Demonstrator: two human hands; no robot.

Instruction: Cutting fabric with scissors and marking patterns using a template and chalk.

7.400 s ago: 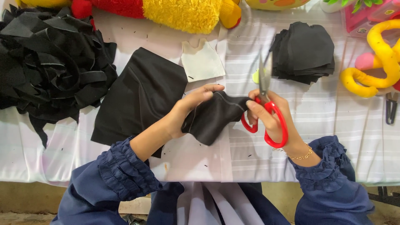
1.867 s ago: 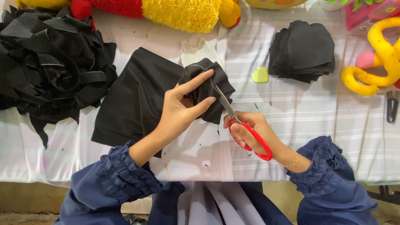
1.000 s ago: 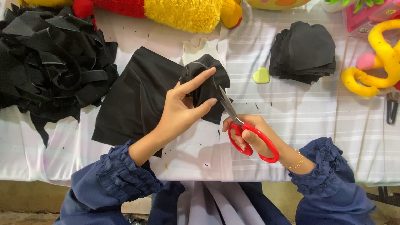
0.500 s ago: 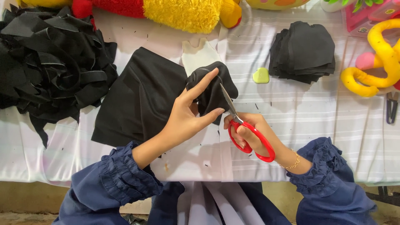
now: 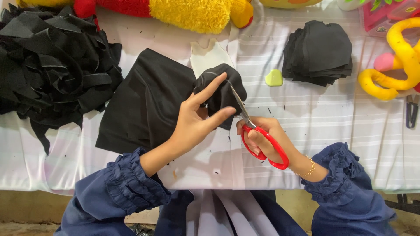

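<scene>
Left hand's (image 5: pixel 192 124) grip pinches a small, crumpled black fabric piece (image 5: pixel 223 94).

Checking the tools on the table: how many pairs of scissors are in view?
2: red-handled scissors in the right hand, cutting black fabric; dark scissors at the right edge, partly hidden.

Sleeves (image 5: pixel 118 192): navy blue, long, gathered into ruffled, pleated cuffs at both wrists. Bracelet (image 5: pixel 309 168): thin gold chain, right wrist. Skirt (image 5: pixel 227 214): pale, pleated, with navy panels.
</scene>
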